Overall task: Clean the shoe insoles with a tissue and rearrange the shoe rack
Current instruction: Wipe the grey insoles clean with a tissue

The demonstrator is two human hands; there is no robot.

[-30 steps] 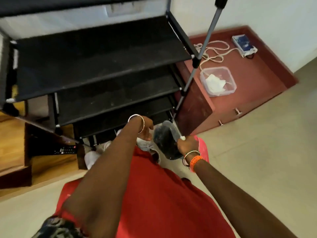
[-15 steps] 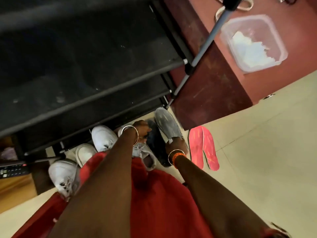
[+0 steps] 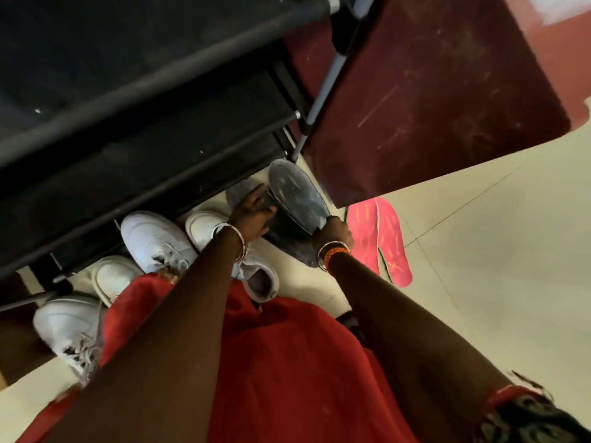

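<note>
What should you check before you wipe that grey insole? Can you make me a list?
1. Right hand grips the grey insole at its near end: ok.
2. Left hand steadies things: it touches a dark shoe below the insole: ok.
3. Tissue ready in a hand: cannot tell, none shows.
4. Insole surface faces up for wiping: ok, pale smudges show on it.
5. Pink insoles lie apart on the floor, out of the way: ok.
6. White sneakers crowd the floor by the shoe rack, not yet on its shelves: not ok.
</note>
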